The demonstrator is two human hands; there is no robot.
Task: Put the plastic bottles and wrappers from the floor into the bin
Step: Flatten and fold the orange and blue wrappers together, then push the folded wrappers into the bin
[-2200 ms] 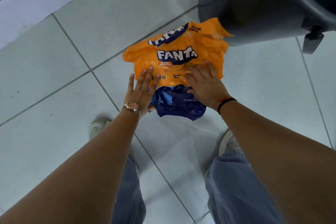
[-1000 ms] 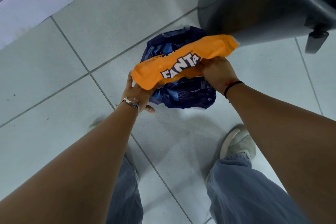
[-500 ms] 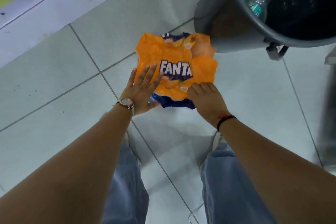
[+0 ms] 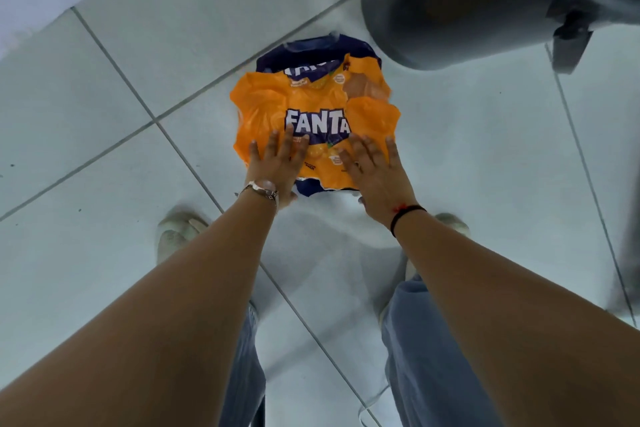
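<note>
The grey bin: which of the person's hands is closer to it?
Right. The right hand presses the Fanta wrapper on the side below the bin; the left hand lies flat on the wrapper's far side.

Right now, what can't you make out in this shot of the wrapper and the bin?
Head view only:
- Bin: its inside is cut off by the top edge.
- Orange wrapper: near edge hidden under left hand and right hand; small print blurred.
- Blue layer beneath: mostly covered by the orange wrapper.
</note>
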